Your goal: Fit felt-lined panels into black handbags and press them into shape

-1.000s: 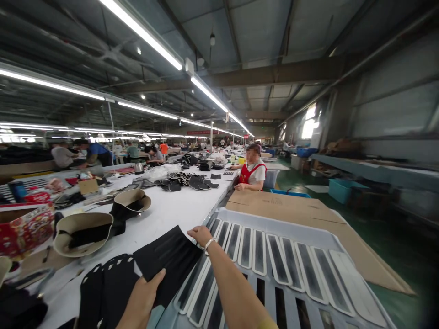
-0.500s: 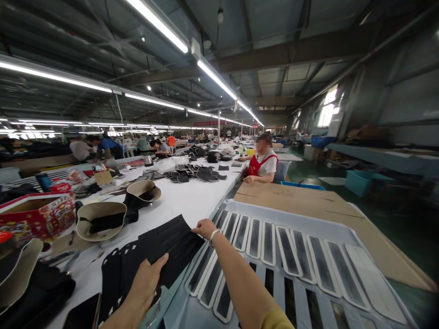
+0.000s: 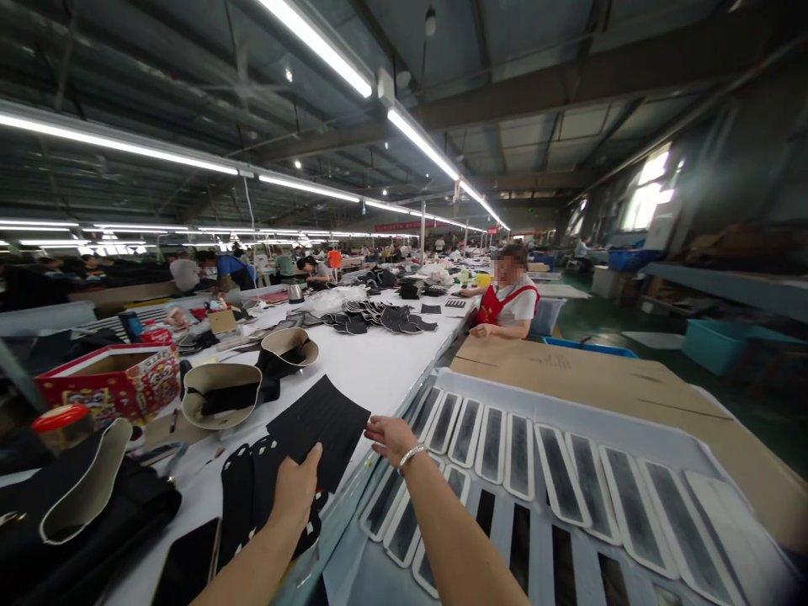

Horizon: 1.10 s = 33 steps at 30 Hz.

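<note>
My left hand (image 3: pixel 296 488) grips a flat black panel (image 3: pixel 321 425), thumb on top and the other fingers hidden beneath. This panel looks like thin leather or fabric and is held tilted above the table edge. At its right corner is my right hand (image 3: pixel 392 439), a bracelet on the wrist, fingers stretched out and a little apart. Whether a fingertip still touches the corner I cannot tell. Under and left of the panel lie more black pieces (image 3: pixel 243 488) with notched, white-spotted edges.
The white table (image 3: pixel 353 358) bears beige-lined black bag bodies (image 3: pixel 220 396), a red patterned box (image 3: pixel 114 379), a phone (image 3: pixel 188 564) and black cut pieces (image 3: pixel 379 316). White-rimmed dark strips (image 3: pixel 521 459) lie on the right beside cardboard (image 3: pixel 561 366). A co-worker in a red apron (image 3: pixel 505 303) sits beyond.
My right hand's fingers have loosened from their pinch on the panel's right corner. The panel now tilts more upright in my left hand. The view has swung slightly left.
</note>
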Available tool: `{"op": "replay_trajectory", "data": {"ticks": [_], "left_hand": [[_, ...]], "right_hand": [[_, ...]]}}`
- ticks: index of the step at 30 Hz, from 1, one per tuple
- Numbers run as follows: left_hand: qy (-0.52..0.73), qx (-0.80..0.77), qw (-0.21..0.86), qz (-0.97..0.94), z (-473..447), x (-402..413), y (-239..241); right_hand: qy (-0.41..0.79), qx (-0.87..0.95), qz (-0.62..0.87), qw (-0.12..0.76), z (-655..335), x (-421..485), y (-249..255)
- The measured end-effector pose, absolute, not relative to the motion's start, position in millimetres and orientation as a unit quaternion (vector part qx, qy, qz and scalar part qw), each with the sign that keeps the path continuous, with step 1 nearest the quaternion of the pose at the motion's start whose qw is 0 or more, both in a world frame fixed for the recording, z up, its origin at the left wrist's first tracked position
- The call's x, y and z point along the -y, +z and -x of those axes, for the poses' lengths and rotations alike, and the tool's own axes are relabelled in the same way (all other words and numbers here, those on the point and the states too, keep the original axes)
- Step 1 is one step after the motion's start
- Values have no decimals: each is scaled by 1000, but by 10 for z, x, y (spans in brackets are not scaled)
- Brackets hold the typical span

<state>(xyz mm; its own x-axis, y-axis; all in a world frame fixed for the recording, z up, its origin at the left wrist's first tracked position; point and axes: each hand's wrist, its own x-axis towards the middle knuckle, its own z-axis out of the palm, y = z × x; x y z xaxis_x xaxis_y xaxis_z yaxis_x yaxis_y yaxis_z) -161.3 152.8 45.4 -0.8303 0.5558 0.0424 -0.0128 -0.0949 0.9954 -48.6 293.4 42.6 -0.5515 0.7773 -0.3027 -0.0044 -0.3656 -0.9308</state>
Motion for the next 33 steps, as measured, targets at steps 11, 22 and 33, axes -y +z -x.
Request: {"op": "replay_trajectory", "data": {"ticks": [11,22,33], "left_hand": [[686,-667,142,-253,1723,-1677,408],[705,-636,201,-242,1631,-1527,428],[664,-608,344,-266,1245,-1146,586]], "right_hand": [[783,466,342,231,332,-2154,509],[640,602,367,304,149,-2669,487],[488,734,352,315,225,-3125,599]]}}
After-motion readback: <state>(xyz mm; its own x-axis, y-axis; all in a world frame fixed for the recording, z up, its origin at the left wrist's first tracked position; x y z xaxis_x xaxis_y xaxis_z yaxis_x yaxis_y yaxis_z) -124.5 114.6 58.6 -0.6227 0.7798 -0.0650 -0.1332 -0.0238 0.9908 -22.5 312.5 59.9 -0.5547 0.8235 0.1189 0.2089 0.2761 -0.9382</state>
